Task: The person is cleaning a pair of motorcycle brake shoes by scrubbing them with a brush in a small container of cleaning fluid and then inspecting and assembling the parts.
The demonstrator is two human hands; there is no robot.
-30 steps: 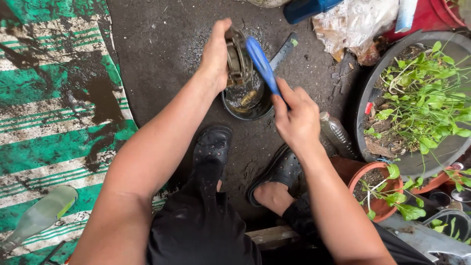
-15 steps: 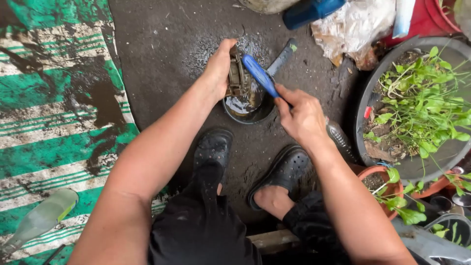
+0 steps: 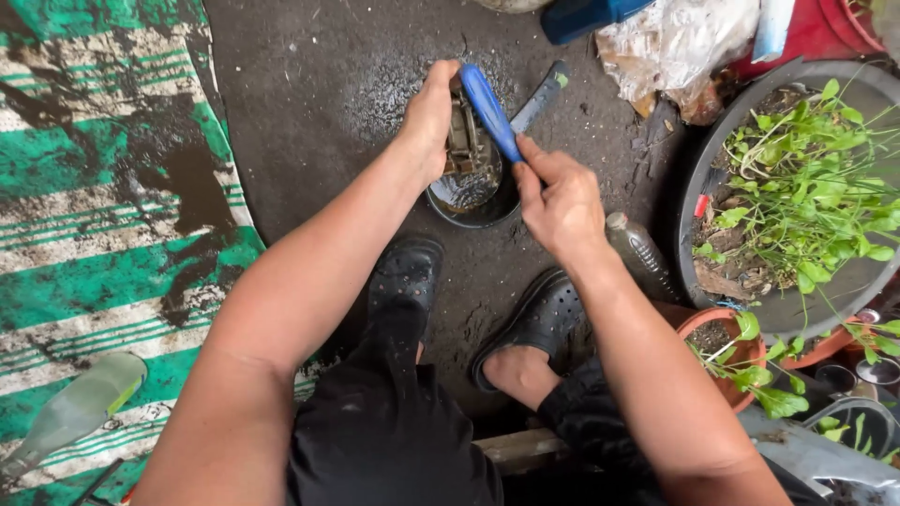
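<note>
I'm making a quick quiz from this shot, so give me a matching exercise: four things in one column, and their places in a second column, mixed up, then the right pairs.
Things:
1. left hand
2. right hand
3. round black bowl
4. clear plastic bottle

Places:
A. lying on the ground by the right forearm
B. holding the blue handle
C. gripping a grimy metal part
D. on the ground under both hands

Pairs: 1-C, 2-B, 3-D, 4-A

Dark wet ground [image 3: 309,103], black bowl [image 3: 469,201], striped mat [image 3: 84,234], plastic bottle [image 3: 642,253]
</note>
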